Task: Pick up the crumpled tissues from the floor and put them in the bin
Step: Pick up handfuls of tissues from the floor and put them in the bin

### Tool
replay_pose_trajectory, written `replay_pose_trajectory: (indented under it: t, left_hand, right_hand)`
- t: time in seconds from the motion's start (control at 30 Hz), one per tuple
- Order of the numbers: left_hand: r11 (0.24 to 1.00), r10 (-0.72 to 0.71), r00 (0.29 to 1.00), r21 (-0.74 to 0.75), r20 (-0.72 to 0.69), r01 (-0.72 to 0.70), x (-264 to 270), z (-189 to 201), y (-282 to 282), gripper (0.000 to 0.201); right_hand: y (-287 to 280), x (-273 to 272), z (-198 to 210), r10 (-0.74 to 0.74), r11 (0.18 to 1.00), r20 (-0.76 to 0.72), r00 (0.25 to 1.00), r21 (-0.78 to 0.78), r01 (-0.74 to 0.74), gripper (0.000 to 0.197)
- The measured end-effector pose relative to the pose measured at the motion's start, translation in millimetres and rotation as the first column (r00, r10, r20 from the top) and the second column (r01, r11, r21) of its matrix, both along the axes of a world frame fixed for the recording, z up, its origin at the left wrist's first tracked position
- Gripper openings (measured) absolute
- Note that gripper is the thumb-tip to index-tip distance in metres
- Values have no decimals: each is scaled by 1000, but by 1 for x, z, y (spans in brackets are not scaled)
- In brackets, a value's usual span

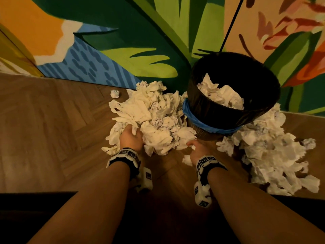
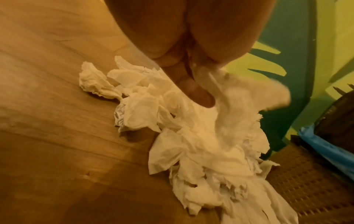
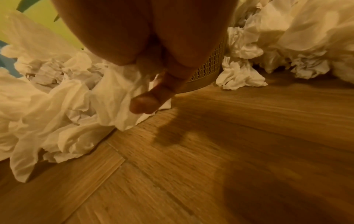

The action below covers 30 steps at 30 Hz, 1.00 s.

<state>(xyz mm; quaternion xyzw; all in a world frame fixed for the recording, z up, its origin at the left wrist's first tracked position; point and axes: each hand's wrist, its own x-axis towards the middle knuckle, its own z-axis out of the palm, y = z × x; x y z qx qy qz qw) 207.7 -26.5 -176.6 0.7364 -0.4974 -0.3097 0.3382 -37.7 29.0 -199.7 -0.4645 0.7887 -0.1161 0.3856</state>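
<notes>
A: What lies at the far left, on the wooden floor (image 1: pixel 52 129)?

B: One small tissue ball (image 1: pixel 114 93) lies alone, near the painted wall (image 1: pixel 123 41). To the right of it there is the left pile of crumpled tissues (image 1: pixel 151 113), which reaches the side of the bin.

A: And the left hand (image 1: pixel 131 138)?

B: It is at the near edge of this pile. In the head view the fingers go into the paper and a bit of tissue shows between them. In the left wrist view one finger (image 2: pixel 197 92) lies against the tissues. I believe the hand grips them, its fingers being closed around the paper.

A: What about the right hand (image 1: pixel 197 149)?

B: It is at the lower right corner of the same pile, just in front of the bin. A small white piece (image 1: pixel 193 147) shows at its fingers, so it pinches a tissue. Another loose tissue (image 1: pixel 186 160) lies on the floor beside the wrist.

A: Where is the bin (image 1: pixel 207 106)?

B: It stands against the wall, right of the pile. It has a black liner, a blue band (image 1: pixel 197 120) and a mesh wall below. Some tissues (image 1: pixel 221 95) are already inside. At the far right a second pile of tissues (image 1: pixel 267 152) lies on the floor, touching the bin.
</notes>
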Motion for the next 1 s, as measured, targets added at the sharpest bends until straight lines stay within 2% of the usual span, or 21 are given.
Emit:
replay_pose_trajectory:
  t: [0.07,0.13,0.23,0.43,0.53,0.63,0.77,0.83,0.9,1.0]
  left_hand:
    - [1000,29,998,11,-64,-29,0,-5,2,26]
    - [999,15,999,51,-42,-13,-1,-8,6,26]
    - [985,-111,991,144,79,99,-2,-14,12,7]
    - [897,-381,906,309,185,315,-8,-19,19,26]
    - [859,-448,869,368,209,355,-13,-16,16,39]
    - [831,-504,826,400,251,385,-19,-17,13,48]
    - [800,-570,760,425,314,424,-28,-18,7,58]
    - [791,-591,723,436,358,430,-34,-16,5,56]
    - [811,-572,705,417,419,410,-40,-14,3,44]
    - [874,-482,735,325,477,362,-46,-9,0,34]
  right_hand:
    - [-6,2,-2,43,999,-28,999,3,-43,55]
    - [-10,2,-4,99,994,-53,994,-33,-101,56]
    - [-17,2,-7,210,976,-54,976,-40,-212,54]
    - [-37,0,-1,403,909,-79,912,146,-389,66]
    - [-39,1,4,319,948,-114,941,30,-318,58]
    - [-29,3,9,128,979,-142,982,-139,-147,33]
    - [-17,1,18,-27,981,-55,998,-195,15,7]
    - [-11,-4,22,-47,980,-25,999,-196,42,13]
    - [-6,-10,25,-36,978,-28,999,-206,30,20]
    - [0,-17,29,-48,978,-35,998,-206,39,23]
